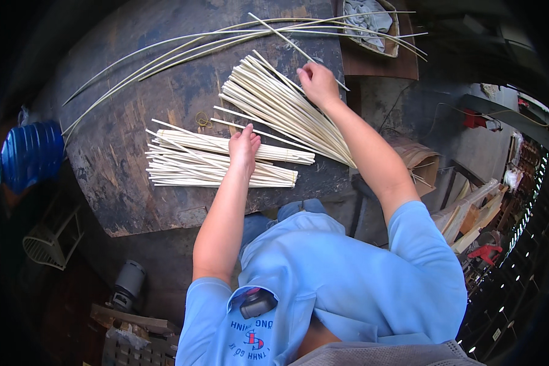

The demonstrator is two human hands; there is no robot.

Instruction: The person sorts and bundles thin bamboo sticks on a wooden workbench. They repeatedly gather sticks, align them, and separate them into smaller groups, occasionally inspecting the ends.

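Note:
Two piles of thin pale canes lie on a dark, worn table. My left hand (244, 148) rests over the near left pile (192, 160), its fingers drawn together against a single cane (224, 123) between the piles. Farther right, a larger pile (274, 100) fans out toward the table's right edge. Beyond its upper right side, my right hand (319, 83) is closed, with a long cane (280, 35) slanting through its fingers. The right fingertips are partly hidden by the hand itself.
Several long bent canes (183, 52) arch across the far side of the table (116, 201). A small yellowish coil (203, 120) lies behind the left pile. A basket with grey cloth (372, 24) stands back right; a blue water jug (32, 155) is past the left edge.

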